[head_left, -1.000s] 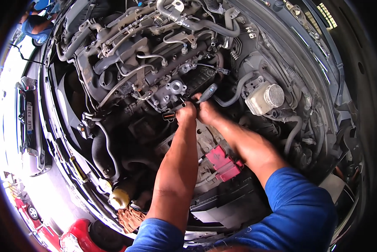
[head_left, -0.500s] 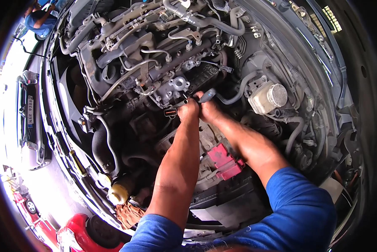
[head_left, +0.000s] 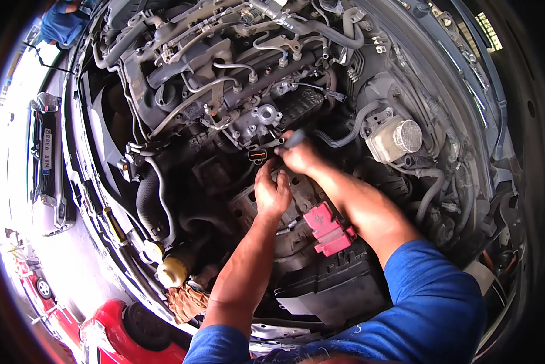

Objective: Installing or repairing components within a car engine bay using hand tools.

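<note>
My right hand [head_left: 299, 156] is closed round a tool with a thick grey handle [head_left: 295, 139]. The handle is blurred, and the tool's working end is hidden among the engine parts. Below and left of it, my left hand [head_left: 272, 193] is apart from the tool, thumb and fingers spread, with nothing visible in it. Its fingertips reach near a dark connector [head_left: 257, 155] with an orange inside. A short metal pipe [head_left: 281, 142] ends beside my right fingers. Just above both hands sits a silver flanged metal housing [head_left: 266, 114] with a round opening.
A red plastic cover [head_left: 328, 229] lies under my right forearm, near a black box [head_left: 333, 288]. To the right is a fluid reservoir [head_left: 400, 138]. A yellowish cap [head_left: 172, 273], a brown rag [head_left: 186, 303] and a yellow-handled screwdriver [head_left: 113, 224] line the left edge.
My left hand has come away from the right hand and drawn back toward me, its fingers opening. The right hand keeps hold of the grey-handled tool. The view has shifted slightly.
</note>
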Demonstrator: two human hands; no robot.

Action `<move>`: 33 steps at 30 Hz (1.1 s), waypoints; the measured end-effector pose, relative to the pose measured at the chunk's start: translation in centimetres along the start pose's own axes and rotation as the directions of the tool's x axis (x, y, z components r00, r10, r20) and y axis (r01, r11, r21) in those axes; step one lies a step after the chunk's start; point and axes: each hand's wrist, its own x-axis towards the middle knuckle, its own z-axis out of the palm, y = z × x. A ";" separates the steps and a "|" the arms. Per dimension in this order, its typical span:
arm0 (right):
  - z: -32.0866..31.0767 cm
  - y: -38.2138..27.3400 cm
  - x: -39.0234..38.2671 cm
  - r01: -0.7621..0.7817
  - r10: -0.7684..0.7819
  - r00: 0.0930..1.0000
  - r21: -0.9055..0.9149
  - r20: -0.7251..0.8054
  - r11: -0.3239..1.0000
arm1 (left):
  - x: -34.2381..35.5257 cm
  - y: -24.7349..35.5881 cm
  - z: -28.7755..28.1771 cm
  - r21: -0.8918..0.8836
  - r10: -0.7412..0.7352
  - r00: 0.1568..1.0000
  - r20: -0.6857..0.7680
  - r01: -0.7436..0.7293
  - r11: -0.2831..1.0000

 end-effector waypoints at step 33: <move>-1.8 -2.7 -0.1 0.008 -0.001 0.999 -0.136 0.053 0.991 | 5.5 -0.8 2.7 0.389 -0.267 0.944 0.195 0.176 0.904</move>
